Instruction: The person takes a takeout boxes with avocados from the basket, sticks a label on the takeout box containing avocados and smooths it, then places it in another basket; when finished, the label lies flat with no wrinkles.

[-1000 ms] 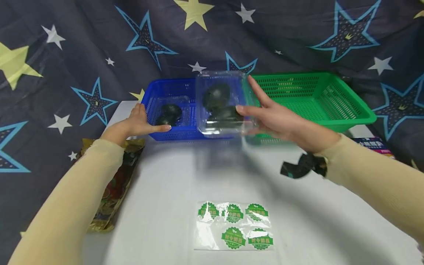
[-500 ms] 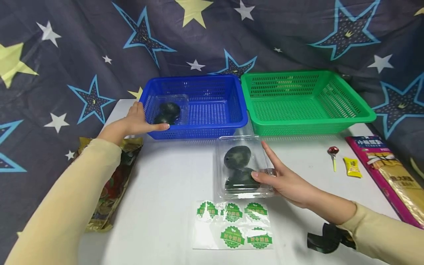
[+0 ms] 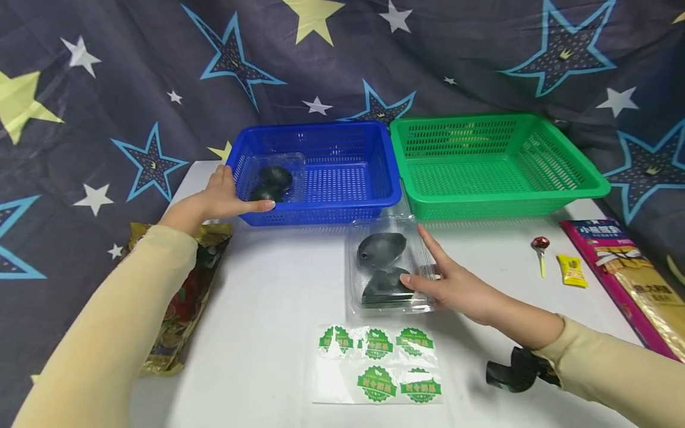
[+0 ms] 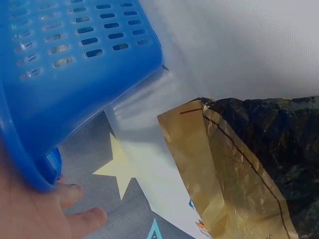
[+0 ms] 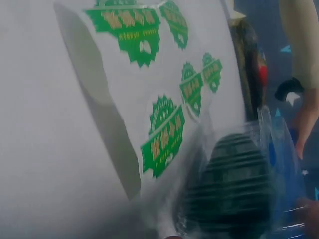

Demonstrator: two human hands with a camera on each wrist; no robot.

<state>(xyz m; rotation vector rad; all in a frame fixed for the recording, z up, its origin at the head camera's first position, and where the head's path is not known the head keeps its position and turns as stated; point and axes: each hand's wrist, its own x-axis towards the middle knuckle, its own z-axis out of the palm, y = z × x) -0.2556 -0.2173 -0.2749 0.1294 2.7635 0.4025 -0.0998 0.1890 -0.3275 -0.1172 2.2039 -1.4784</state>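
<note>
In the head view my right hand point(image 3: 462, 290) holds the right side of a clear plastic fruit box point(image 3: 420, 261), its thumb on top. Two dark green, avocado-like fruits point(image 3: 382, 248) show through the plastic. The box is tilted just behind a sheet of green stickers point(image 3: 377, 380); whether it touches the table I cannot tell. My left hand point(image 3: 211, 202) rests at the front left corner of the blue basket point(image 3: 321, 214), thumb along the front rim and fingers straight along the left side. Inside that basket lies another clear box point(image 3: 297, 160) with similar dark fruits.
A green basket point(image 3: 508, 205) stands right of the blue one. At right lie a lollipop point(image 3: 540, 244), a yellow wrapped candy point(image 3: 571, 270) and a pink food packet point(image 3: 621, 267). A gold-and-dark bag point(image 4: 199, 149) lies at left. A starred cloth point(image 3: 342, 53) hangs behind.
My right hand has brought the box from over the blue basket down and nearer, behind the sticker sheet. During the last half second it shifts and tilts only slightly. The left hand keeps its place.
</note>
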